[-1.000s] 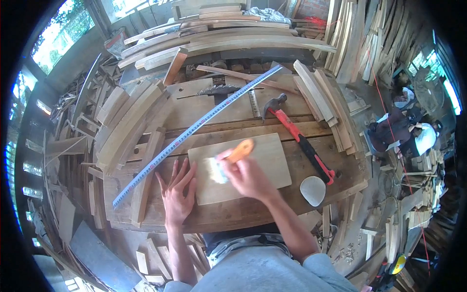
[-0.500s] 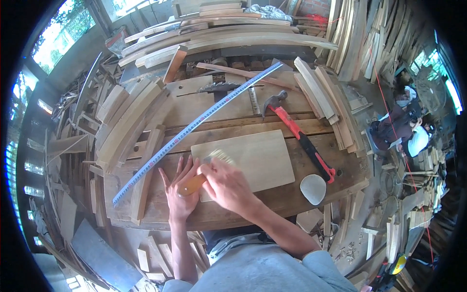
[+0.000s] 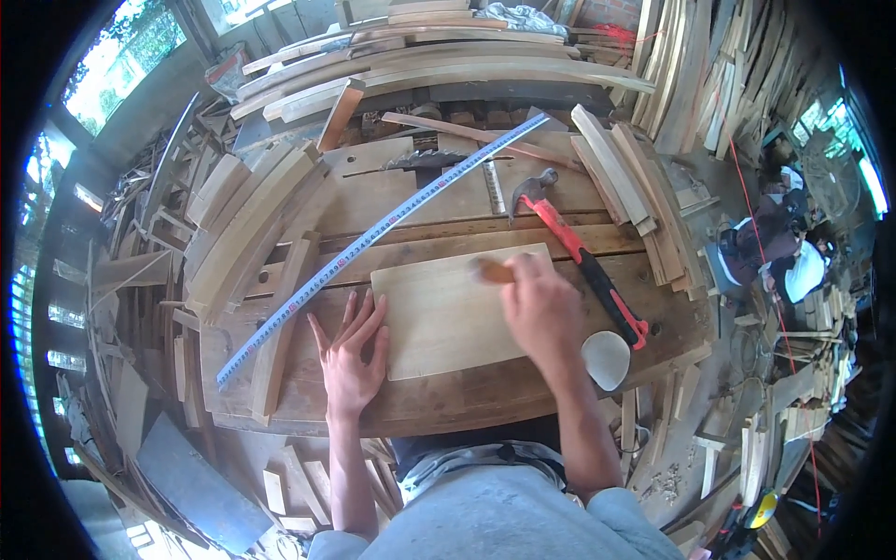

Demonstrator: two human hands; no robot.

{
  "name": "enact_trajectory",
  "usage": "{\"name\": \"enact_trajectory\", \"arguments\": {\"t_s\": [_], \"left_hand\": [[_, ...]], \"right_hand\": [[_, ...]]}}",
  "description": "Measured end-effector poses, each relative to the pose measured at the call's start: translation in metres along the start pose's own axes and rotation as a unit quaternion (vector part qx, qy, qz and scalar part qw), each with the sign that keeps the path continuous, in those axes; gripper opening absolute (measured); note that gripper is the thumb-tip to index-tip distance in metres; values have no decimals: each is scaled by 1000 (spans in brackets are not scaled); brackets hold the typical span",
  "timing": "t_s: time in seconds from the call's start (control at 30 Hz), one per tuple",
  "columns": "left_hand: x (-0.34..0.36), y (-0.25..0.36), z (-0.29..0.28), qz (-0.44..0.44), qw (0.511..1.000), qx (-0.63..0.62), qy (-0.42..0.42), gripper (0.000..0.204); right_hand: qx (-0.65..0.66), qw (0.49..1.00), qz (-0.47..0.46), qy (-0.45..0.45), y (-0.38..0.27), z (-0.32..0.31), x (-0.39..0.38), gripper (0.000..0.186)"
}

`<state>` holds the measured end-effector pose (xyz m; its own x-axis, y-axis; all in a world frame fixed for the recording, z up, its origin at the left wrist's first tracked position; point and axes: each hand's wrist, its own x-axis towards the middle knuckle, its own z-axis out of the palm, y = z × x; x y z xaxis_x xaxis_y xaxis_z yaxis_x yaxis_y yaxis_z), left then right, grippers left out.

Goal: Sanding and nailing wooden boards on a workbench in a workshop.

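A pale rectangular board [image 3: 439, 331] lies on the wooden workbench [image 3: 308, 411]. My left hand [image 3: 355, 359] rests with fingers spread at the board's left edge. My right hand [image 3: 537, 303] is closed on a wooden-handled brush [image 3: 493, 271] over the board's upper right part, blurred by motion. Just right of the board lie a claw hammer [image 3: 588, 266] with a red and black handle and a rounded white dish or lid [image 3: 605, 360]. A long ruler [image 3: 373, 233] runs diagonally across the bench, left of and behind the board.
Cut planks [image 3: 243, 233] are piled on the bench's left, with more [image 3: 635, 196] on the right. A toothed metal blade [image 3: 420, 161] lies behind. Long boards [image 3: 467, 70] are stacked at the back. People [image 3: 775, 238] sit at the right among timber.
My right hand and brush have moved from the middle, down over to the board's left near my left hand, then up and right to the far right part. My left hand stays at the left edge.
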<state>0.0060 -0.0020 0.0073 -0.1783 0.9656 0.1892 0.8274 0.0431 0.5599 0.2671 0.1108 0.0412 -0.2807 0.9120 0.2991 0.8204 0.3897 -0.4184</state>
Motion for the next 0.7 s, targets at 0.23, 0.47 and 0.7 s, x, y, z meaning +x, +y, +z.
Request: {"name": "enact_trajectory", "arguments": {"t_s": [0.23, 0.47, 0.7], "left_hand": [[0, -8, 4, 10, 1000, 12, -23, 59], [-4, -5, 1, -3, 1000, 13, 4, 44], [-2, 0, 1, -1, 1000, 14, 5, 44]], "right_hand": [[325, 930, -142, -97, -90, 57, -37, 22], [308, 950, 23, -52, -6, 10, -33, 17], [33, 999, 34, 3, -13, -7, -39, 15]]}}
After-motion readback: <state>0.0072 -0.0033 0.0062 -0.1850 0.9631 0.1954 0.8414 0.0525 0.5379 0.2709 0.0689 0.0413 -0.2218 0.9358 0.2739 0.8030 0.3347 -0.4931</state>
